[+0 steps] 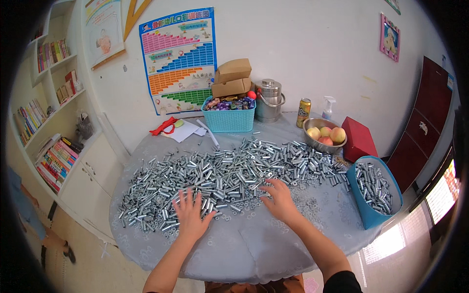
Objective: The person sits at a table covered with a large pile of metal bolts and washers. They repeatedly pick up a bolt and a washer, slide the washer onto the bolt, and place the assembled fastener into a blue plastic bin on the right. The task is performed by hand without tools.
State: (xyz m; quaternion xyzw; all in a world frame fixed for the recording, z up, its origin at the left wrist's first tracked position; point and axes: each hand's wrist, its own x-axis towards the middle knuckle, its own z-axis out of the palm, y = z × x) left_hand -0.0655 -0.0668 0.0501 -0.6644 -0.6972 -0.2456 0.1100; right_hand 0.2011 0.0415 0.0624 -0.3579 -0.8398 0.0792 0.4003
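Note:
A wide pile of silvery metal tubes and bolts (205, 168) spreads over the grey-covered table (244, 244), with many small washers (305, 205) scattered along its near side. My left hand (191, 217) rests at the pile's near left edge, fingers spread over the tubes and nothing visible in its grasp. At the near middle edge is my right hand (281, 202), its fingers bent and apart, reaching toward washers and tubes. Whether its fingertips touch any piece cannot be made out. To the right, a blue bin (373, 220) holds many similar metal tubes (373, 188).
Along the back stand a turquoise basket (228, 121) of wrapped items, a steel pot (268, 100), a drink can (303, 113), a spray bottle (328, 108), a fruit bowl (325, 146) and a red box (359, 139). A person (29, 210) is at far left beside the bookshelf (68, 112).

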